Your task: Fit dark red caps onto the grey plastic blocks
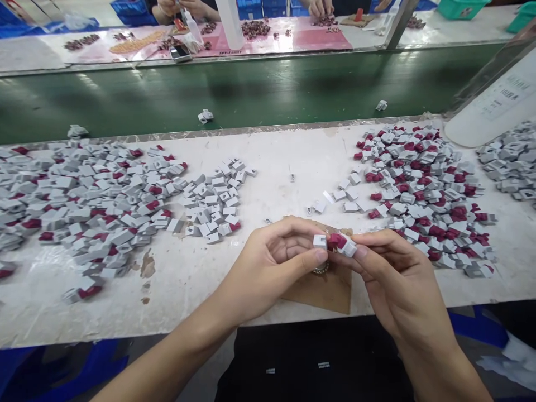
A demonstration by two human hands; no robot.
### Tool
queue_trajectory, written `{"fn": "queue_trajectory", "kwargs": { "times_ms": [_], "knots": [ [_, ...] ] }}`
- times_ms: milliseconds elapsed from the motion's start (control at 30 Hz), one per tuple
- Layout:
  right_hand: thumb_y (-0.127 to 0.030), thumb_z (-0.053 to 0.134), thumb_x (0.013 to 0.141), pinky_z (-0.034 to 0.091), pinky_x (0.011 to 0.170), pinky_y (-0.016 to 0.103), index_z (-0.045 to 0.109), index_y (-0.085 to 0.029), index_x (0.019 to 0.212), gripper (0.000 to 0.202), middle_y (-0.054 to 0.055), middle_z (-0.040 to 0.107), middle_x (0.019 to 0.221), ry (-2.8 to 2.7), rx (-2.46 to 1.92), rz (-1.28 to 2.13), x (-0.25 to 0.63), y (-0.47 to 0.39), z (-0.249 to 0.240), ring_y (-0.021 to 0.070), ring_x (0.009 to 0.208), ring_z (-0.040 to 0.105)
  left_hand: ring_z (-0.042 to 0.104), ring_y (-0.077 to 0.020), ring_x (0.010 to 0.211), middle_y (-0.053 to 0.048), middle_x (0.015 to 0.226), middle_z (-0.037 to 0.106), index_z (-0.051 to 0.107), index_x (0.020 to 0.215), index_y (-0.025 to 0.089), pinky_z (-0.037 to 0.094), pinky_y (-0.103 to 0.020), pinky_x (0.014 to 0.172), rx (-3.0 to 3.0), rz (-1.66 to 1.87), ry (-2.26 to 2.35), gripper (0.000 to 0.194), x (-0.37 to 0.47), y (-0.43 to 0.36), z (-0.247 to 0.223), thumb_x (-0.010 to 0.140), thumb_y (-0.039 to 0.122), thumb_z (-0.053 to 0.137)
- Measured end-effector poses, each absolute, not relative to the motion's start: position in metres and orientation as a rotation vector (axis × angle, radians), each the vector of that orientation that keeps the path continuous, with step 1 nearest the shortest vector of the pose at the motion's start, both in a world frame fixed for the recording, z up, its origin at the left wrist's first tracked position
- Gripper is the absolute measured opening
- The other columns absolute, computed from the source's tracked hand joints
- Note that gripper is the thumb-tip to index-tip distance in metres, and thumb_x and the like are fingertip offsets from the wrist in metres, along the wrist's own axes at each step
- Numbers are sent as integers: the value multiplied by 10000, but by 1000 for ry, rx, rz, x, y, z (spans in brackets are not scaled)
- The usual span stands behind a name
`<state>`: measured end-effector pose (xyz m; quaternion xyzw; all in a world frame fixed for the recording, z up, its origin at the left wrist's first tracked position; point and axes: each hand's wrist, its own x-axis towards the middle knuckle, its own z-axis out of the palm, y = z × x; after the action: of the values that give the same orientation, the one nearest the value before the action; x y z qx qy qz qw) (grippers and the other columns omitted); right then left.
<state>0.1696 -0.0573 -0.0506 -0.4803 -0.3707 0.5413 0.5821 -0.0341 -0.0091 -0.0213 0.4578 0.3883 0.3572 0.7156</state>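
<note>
Between thumb and fingertips, my left hand [280, 259] pinches a small light-grey plastic block [320, 241] with a notch in its face. My right hand [393, 268] grips a grey and dark-red plastic piece [343, 244], its red end close against the grey block. Whether the two parts touch or are joined I cannot tell. Both hands hover over a brown board [322, 293] on the table. Under the fingers, a round metal object [321, 269] shows only in part.
Piles of grey and dark-red pieces lie on the left [104, 201] and right [422, 190]. A green conveyor belt [259, 92] runs beyond the table [276, 195]. A large white bottle [494, 100] stands at right. Across the belt, other people's hands [321, 10] handle small parts.
</note>
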Motion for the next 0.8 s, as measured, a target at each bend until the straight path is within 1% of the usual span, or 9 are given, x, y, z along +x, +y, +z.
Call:
{"fn": "queue_trajectory", "kwargs": {
  "times_ms": [200, 300, 400, 500, 600, 700, 767, 800],
  "knots": [
    [-306, 917, 989, 748, 835, 304, 930, -344, 1022, 52, 24, 925, 1034, -907, -1147, 1278, 170, -56, -53, 228, 929, 900, 869, -272, 1042, -108, 1232, 878, 844, 1079, 204, 718, -395, 969, 1026, 794, 867, 109, -35, -9, -23, 983, 238, 882],
    [-269, 912, 993, 739, 803, 276, 935, -347, 1030, 89, 18, 917, 1003, -976, -1161, 1270, 172, -57, -49, 216, 903, 897, 868, -266, 999, -95, 1189, 884, 866, 1053, 214, 721, -387, 951, 1059, 803, 882, 108, -36, -11, -22, 953, 221, 905],
    [-203, 905, 986, 739, 805, 266, 939, -345, 1014, 148, 16, 912, 986, -1062, -1170, 1231, 174, -57, -38, 209, 893, 892, 850, -253, 977, -71, 1116, 882, 898, 1009, 241, 716, -363, 907, 1176, 841, 913, 85, -36, -12, -13, 949, 181, 895],
    [-172, 898, 986, 743, 836, 283, 933, -366, 1033, 203, 6, 914, 1021, -1110, -1122, 1169, 178, -53, -28, 213, 933, 892, 831, -249, 923, -58, 1026, 871, 906, 990, 260, 702, -359, 830, 1332, 863, 944, 67, -34, -5, 3, 952, 206, 898],
    [-202, 909, 989, 737, 818, 289, 929, -377, 1069, 194, 2, 907, 1039, -1162, -1081, 1073, 186, -35, -26, 203, 932, 879, 810, -227, 856, -51, 961, 861, 880, 985, 231, 676, -339, 766, 1494, 842, 908, 55, -30, 21, 15, 942, 201, 896],
    [-244, 931, 965, 731, 802, 324, 926, -338, 1039, 120, 13, 895, 986, -1250, -1142, 966, 194, 3, -29, 208, 898, 861, 799, -221, 875, -50, 966, 854, 843, 1018, 207, 649, -338, 782, 1704, 783, 861, 89, -23, 65, 14, 940, 238, 873],
    [-245, 927, 946, 735, 860, 400, 915, -289, 1023, 90, 38, 892, 976, -1353, -1229, 908, 200, 40, -29, 242, 921, 861, 793, -237, 931, -61, 1022, 851, 825, 1025, 206, 631, -364, 822, 1870, 723, 906, 90, -18, 103, 5, 948, 253, 829],
    [-226, 910, 943, 731, 905, 441, 909, -263, 1046, 110, 60, 894, 1007, -1413, -1287, 862, 203, 61, -28, 264, 961, 862, 782, -243, 952, -69, 1047, 846, 823, 1005, 210, 617, -377, 838, 1954, 689, 982, 67, -15, 123, -1, 943, 224, 803]
  ]
}}
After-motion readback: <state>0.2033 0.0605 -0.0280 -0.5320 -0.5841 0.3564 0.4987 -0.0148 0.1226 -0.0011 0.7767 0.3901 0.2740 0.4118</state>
